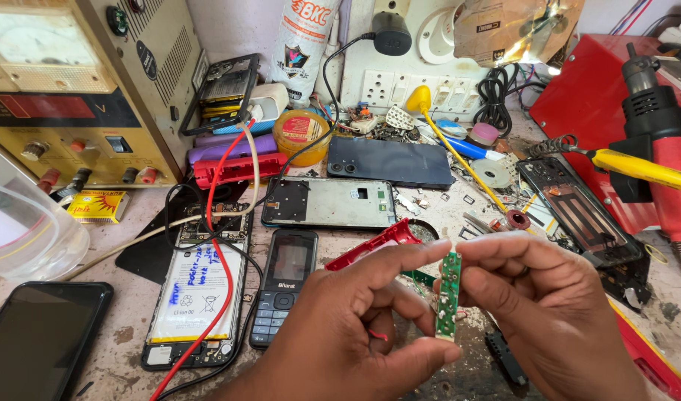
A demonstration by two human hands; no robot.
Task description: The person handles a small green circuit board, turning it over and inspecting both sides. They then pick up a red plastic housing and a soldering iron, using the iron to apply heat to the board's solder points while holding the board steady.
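A worn, stained desk (118, 338) is crowding with opened phones, a keypad phone (285, 286) at nine o'clock of the hands, and a yellow bench power supply (80, 89) at ten o'clock. The left hand (348, 327) and right hand (556, 312) are both pinching a small green circuit board (450, 293), upright between fingertips, above the desk. It seems an inspection step; turning the board calls for a light, steady grip.

Worn grey workbench (125, 334), white wall socket panel (400, 85), bright daylight
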